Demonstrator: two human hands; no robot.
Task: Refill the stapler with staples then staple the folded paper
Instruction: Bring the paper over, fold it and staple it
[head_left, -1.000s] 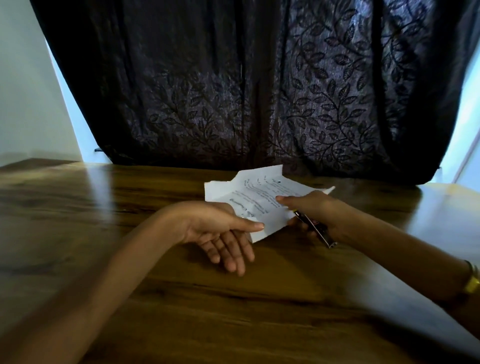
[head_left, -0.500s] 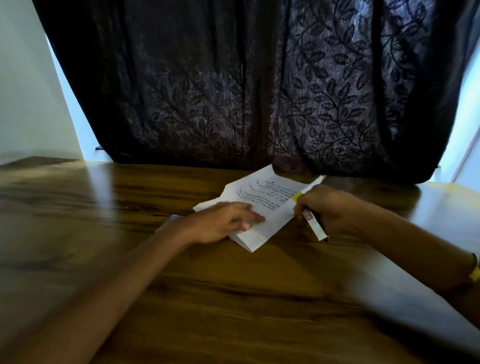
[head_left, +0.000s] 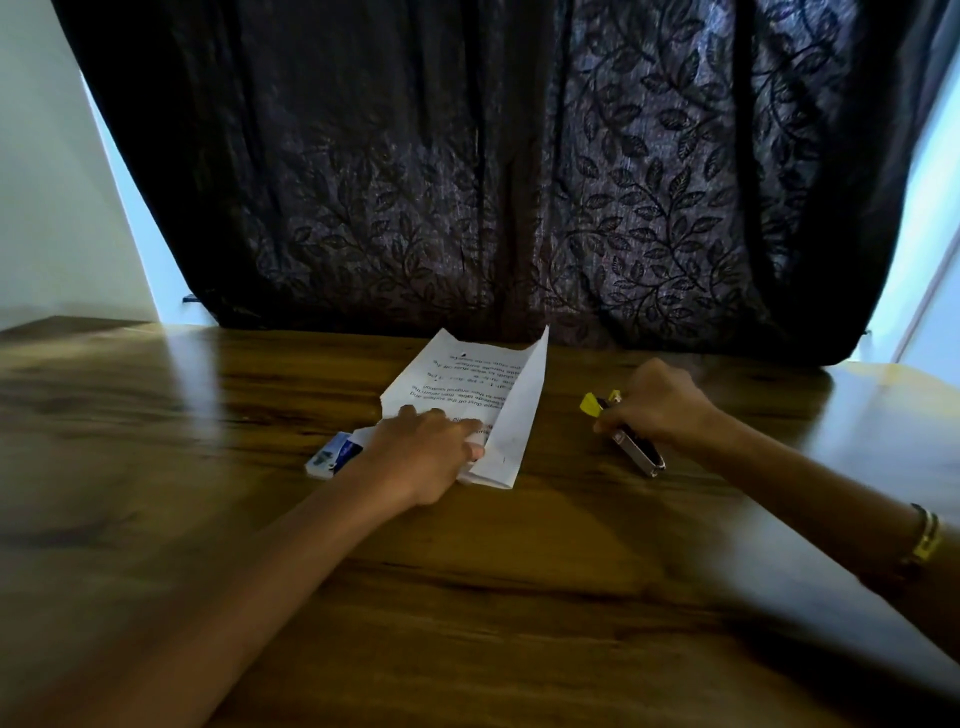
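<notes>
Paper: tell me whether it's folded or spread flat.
Folded: the paper has a flap standing along its right side, with the left hand on its near corner.
</notes>
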